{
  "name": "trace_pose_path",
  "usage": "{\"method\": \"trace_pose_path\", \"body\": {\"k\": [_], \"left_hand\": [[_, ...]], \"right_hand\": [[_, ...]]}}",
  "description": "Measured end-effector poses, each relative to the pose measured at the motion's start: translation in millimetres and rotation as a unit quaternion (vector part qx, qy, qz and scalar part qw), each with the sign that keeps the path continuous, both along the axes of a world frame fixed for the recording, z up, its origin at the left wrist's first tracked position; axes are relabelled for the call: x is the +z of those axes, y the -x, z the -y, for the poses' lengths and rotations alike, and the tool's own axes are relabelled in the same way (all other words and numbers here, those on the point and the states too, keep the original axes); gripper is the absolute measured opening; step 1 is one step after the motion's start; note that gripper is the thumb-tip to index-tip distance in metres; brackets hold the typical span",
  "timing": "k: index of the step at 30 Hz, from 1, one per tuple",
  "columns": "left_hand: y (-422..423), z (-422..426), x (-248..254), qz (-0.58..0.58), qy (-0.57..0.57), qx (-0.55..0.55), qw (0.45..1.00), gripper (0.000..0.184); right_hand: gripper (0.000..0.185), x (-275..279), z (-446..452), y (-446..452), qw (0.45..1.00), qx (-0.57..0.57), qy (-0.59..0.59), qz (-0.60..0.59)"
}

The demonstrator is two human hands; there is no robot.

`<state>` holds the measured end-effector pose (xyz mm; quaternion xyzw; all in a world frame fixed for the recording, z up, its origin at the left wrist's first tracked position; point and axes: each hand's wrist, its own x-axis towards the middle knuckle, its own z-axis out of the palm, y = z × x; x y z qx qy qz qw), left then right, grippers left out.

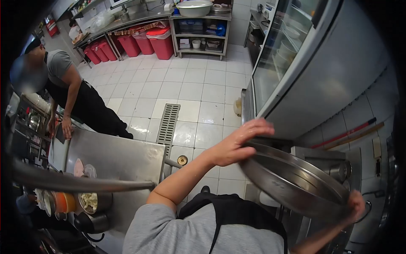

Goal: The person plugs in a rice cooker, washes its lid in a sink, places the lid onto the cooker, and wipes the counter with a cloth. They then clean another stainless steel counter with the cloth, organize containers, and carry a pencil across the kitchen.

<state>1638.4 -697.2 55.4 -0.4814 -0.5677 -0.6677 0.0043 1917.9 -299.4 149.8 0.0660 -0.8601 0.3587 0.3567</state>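
A large round metal pan (292, 180) is held up tilted at the right, in front of my body, its hollow side facing up and away. My left hand (243, 144) grips its upper left rim, thumb at the edge and fingers stretched over it. At the far right, my right hand (356, 205) is closed round the opposite rim, slightly blurred. Light curved streaks show inside the pan; whether it holds anything cannot be made out.
A co-worker (72, 84) leans over the metal table (122, 156) at the left, hands near a board. Pots and food containers stand on that table. A glass-door fridge (279, 59) rises at the right. Red bins (160, 44) and a shelf unit (201, 36) line the back.
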Motion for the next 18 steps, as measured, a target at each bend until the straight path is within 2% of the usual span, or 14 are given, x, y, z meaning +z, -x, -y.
{"method": "trace_pose_path", "body": {"k": [1, 2, 4, 5, 6, 7, 9, 10, 12, 15, 17, 18], "left_hand": [[20, 18, -7, 0.032, 0.006, -0.040, 0.999, 0.032], [40, 37, -14, 0.063, 0.012, -0.081, 0.995, 0.034], [69, 75, -34, 0.037, 0.020, 0.087, 0.995, 0.051], [82, 86, -45, 0.081, -0.028, 0.124, 0.989, 0.049], [104, 96, -68, 0.074, -0.112, 0.174, 0.976, 0.047], [115, 108, -68, 0.101, -0.065, 0.269, 0.956, 0.046], [138, 129, -67, 0.106, 0.053, 0.418, 0.901, 0.046], [149, 139, -71, 0.084, 0.122, 0.472, 0.869, 0.046], [171, 157, -101, 0.094, 0.220, 0.550, 0.800, 0.046], [193, 176, -157, 0.125, 0.279, 0.640, 0.705, 0.048], [204, 180, -178, 0.155, 0.279, 0.695, 0.644, 0.050], [212, 183, -189, 0.173, 0.271, 0.720, 0.615, 0.050]], "right_hand": [[0.054, -12, 1, 42, 0.997, 0.066, 0.036, 0.023], [0.053, -32, 14, 85, 0.995, 0.048, 0.086, -0.030], [0.050, -65, 38, 170, 0.990, 0.077, 0.105, -0.045], [0.049, -85, 62, 214, 0.991, 0.039, 0.102, -0.082], [0.040, -88, 80, 246, 0.978, 0.114, 0.174, 0.030], [0.029, -88, 108, 282, 0.979, 0.080, 0.174, 0.075], [0.026, -95, 125, 340, 0.994, 0.074, 0.035, 0.076], [0.026, -115, 124, 367, 0.988, 0.112, 0.060, 0.088], [0.025, -137, 138, 410, 0.958, 0.171, 0.110, 0.202], [0.020, -195, 166, 479, 0.911, 0.329, 0.060, 0.242], [0.019, -256, 188, 522, 0.858, 0.393, 0.022, 0.330], [0.020, -265, 201, 539, 0.832, 0.423, -0.009, 0.359]]}}
